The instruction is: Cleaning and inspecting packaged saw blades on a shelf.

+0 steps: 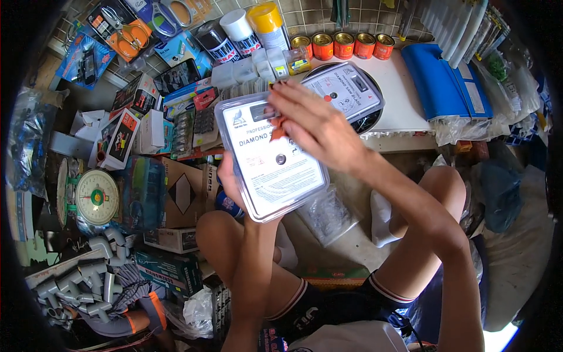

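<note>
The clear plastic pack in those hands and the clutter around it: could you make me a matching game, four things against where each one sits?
Things:
1. clear blister pack
2. dial scale
3. row of small orange tins
4. grey pipe fittings

Places:
A. lower left, in a heap
B. far edge of the white shelf
C. between the left hand and right hand
D. left side, beside cardboard boxes

Pairs: 1-C, 2-D, 3-B, 4-A
</note>
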